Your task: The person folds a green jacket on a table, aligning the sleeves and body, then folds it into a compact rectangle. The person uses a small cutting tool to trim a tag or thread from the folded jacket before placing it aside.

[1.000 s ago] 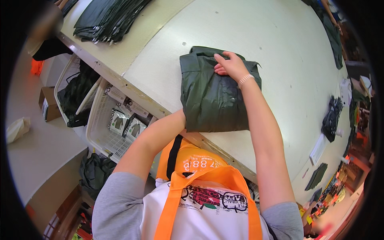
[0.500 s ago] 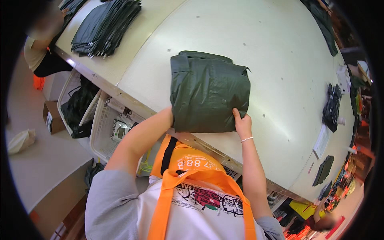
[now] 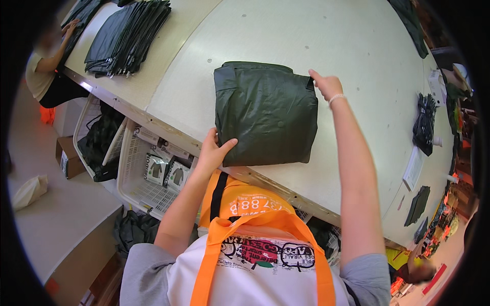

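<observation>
A folded dark green garment (image 3: 265,115) of smooth, slightly shiny fabric lies on the pale table, close to its near edge. My left hand (image 3: 215,150) grips its lower left edge, with the thumb on top and some fingers hidden at the side. At the upper right corner, my right hand (image 3: 326,85) pinches a small dark strip of the fabric between thumb and fingers. A small round snap shows on the garment's front panel.
A stack of folded dark garments (image 3: 127,38) lies at the far left of the table (image 3: 189,97). Below the edge hangs a white basket (image 3: 133,181) with small packages. Dark plastic bags (image 3: 424,122) lie at right. A person (image 3: 48,69) works at far left.
My right hand has moved from the garment's lower right up to its upper right corner. My left hand's thumb now shows on top at the left edge.
</observation>
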Demonstrator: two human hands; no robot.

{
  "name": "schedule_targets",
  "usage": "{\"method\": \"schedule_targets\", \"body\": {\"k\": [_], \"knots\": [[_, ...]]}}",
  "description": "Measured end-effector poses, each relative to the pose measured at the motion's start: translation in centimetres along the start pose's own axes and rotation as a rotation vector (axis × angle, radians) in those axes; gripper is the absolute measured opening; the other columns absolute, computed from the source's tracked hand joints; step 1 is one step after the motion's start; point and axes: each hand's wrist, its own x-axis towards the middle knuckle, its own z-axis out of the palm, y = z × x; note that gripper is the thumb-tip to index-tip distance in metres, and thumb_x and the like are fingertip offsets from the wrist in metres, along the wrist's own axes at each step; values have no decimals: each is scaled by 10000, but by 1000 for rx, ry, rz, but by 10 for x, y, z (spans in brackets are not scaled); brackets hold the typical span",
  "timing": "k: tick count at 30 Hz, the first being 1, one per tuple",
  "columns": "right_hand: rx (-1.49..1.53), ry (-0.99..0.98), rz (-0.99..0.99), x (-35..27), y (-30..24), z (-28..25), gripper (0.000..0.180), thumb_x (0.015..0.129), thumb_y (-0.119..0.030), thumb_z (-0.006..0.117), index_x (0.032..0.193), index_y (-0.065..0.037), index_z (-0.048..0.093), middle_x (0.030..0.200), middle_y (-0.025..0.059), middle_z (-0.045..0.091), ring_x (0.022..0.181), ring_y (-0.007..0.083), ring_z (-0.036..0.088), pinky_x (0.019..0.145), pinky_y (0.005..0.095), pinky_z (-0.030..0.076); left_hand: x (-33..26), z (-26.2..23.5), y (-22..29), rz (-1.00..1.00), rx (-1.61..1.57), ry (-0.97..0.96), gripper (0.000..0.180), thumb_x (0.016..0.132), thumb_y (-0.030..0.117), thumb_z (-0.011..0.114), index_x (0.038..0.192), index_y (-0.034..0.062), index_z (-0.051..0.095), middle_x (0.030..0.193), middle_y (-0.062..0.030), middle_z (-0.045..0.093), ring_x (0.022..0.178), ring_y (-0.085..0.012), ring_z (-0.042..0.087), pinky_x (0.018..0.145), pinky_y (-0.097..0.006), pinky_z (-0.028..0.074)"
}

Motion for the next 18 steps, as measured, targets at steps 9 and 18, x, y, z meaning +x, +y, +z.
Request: {"method": "schedule_targets", "body": {"k": [9,18], "knots": [[-1067,-66,-416,19,-92,44,138,789,-81,554,772,21,645,793,157,674,701,273,660,598,383,528,8,-10,-12,121,291,3,560,762,150,741,1199,-25,438,1006,-191,621,951,-238,606,837,-330,470],[369,-67,-606,-20,-20,10,386,849,-175,635,1203,-28,588,1139,100,634,1079,190,588,944,328,448,57,-45,42,328,365,252,861,739,254,776,1395,-24,294,1304,-186,463,1193,-273,461,981,-403,386]]}}
